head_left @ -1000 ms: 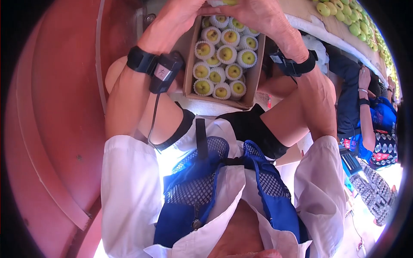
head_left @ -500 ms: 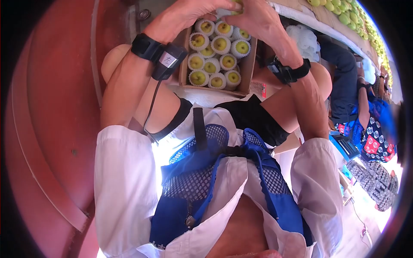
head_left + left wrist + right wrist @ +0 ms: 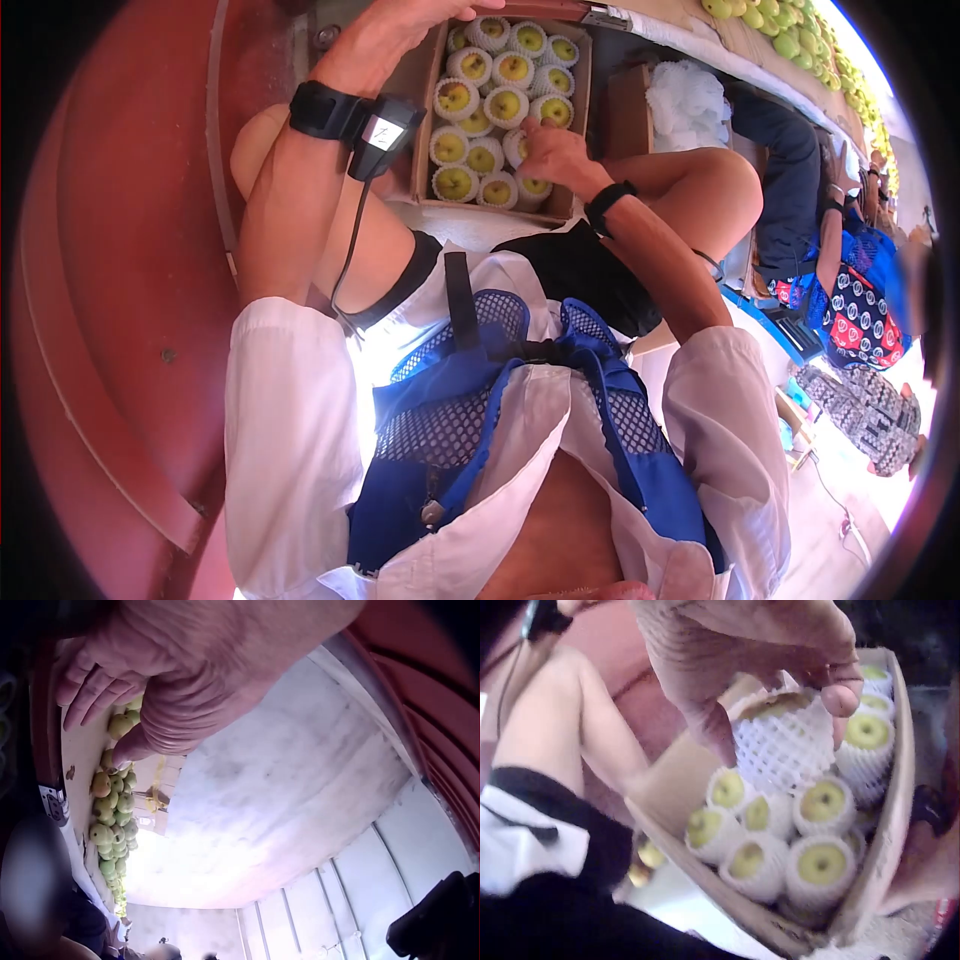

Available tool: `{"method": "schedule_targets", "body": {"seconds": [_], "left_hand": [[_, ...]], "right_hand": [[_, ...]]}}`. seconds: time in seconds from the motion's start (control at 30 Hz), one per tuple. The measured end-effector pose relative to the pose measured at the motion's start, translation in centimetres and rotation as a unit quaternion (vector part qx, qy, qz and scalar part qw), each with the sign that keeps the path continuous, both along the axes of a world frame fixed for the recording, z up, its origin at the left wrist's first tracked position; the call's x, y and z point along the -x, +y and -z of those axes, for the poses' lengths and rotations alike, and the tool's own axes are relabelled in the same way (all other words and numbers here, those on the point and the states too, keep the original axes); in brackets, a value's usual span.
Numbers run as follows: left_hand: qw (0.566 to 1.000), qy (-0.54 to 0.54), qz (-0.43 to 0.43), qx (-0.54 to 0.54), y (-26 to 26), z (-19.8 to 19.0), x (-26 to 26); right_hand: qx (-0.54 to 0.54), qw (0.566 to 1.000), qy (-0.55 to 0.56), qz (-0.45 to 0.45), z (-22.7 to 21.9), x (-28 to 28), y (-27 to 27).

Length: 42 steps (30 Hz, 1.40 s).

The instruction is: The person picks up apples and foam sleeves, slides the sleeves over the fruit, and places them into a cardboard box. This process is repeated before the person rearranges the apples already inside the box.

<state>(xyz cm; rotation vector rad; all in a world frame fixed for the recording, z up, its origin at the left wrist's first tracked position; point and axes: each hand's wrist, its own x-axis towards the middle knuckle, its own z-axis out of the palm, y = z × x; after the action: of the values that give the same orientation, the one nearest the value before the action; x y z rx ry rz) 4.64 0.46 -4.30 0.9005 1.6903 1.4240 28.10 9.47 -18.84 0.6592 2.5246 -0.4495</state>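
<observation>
Head view had the right hand (image 3: 553,152) low over the near right corner of the cardboard box (image 3: 420,110), fingers curled onto a wrapped pear (image 3: 517,147), while the left hand (image 3: 405,15) reached past the box's far edge. Left wrist view showed that left hand (image 3: 161,682) with fingers straight and relaxed, gripping nothing, above loose green pears (image 3: 112,817). Right wrist view caught thumb and fingers (image 3: 840,694) pinching the net-sleeved pear (image 3: 784,739) just above its packed neighbours (image 3: 821,862).
</observation>
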Motion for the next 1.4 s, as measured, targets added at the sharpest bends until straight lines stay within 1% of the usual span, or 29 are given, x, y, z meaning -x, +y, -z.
{"method": "schedule_targets", "body": {"seconds": [0.03,0.13,0.23,0.37,0.4,0.47,0.53,0.6,0.67,0.7,0.77,0.87,0.97,1.17,1.27,1.37,1.4], "left_hand": [[1.0,0.002,-0.002,0.001,0.0,-0.1,0.0],[1.0,0.006,-0.014,-0.011,-0.5,-0.5,-0.1],[0.999,0.002,-0.013,-0.032,-0.6,-0.4,0.3],[0.998,-0.029,-0.039,-0.044,-1.1,-2.0,0.5],[0.997,-0.032,-0.043,-0.059,-1.2,-2.0,0.8],[0.999,-0.038,-0.005,-0.024,-0.6,-1.5,2.2],[0.998,-0.034,-0.021,-0.042,-0.7,-1.5,2.3],[0.996,-0.058,-0.044,-0.054,-0.7,-2.3,1.8],[0.996,-0.055,-0.052,-0.04,-0.7,-3.2,1.5],[0.997,-0.055,-0.049,-0.036,-0.6,-3.3,1.6],[0.997,-0.053,-0.046,-0.022,-0.2,-3.3,2.1],[0.996,-0.063,-0.052,-0.026,0.1,-3.3,2.3],[0.995,-0.081,-0.053,-0.039,-0.1,-3.9,2.0],[0.993,-0.082,-0.06,-0.055,-0.2,-4.3,2.1],[0.992,-0.082,-0.07,-0.071,-0.4,-4.8,1.9],[0.989,-0.089,-0.071,-0.09,-0.9,-4.6,2.1],[0.989,-0.09,-0.07,-0.097,-1.0,-4.5,2.3]], "right_hand": [[-0.012,1.0,-0.02,-0.006,0.8,0.0,-0.2],[-0.071,0.996,0.014,-0.044,3.4,-0.8,-0.9],[-0.109,0.992,0.038,-0.049,5.2,-1.8,-1.0],[-0.146,0.988,0.021,-0.046,7.3,-2.3,-0.7],[-0.173,0.984,0.02,-0.045,7.7,-2.4,-0.7],[-0.23,0.969,-0.023,-0.09,6.4,-2.3,-1.1],[-0.272,0.959,0.012,-0.082,6.5,-2.7,-1.5],[-0.251,0.967,0.048,-0.024,9.1,-2.7,-1.4],[-0.221,0.975,0.037,-0.005,7.0,-2.4,-1.5],[-0.224,0.974,0.041,0.001,6.9,-2.4,-1.5],[-0.224,0.973,0.052,0.01,6.8,-2.2,-1.5],[-0.256,0.963,0.09,0.01,8.4,-2.4,-1.5],[-0.262,0.964,0.041,-0.035,6.5,-2.2,-1.4],[-0.261,0.965,0.021,-0.012,6.7,-1.8,-1.7],[-0.258,0.966,0.015,-0.017,7.3,-1.3,-2.1],[-0.224,0.974,-0.016,-0.013,5.8,-1.2,-2.0],[-0.229,0.973,-0.023,-0.01,6.6,-1.0,-1.9]]}}
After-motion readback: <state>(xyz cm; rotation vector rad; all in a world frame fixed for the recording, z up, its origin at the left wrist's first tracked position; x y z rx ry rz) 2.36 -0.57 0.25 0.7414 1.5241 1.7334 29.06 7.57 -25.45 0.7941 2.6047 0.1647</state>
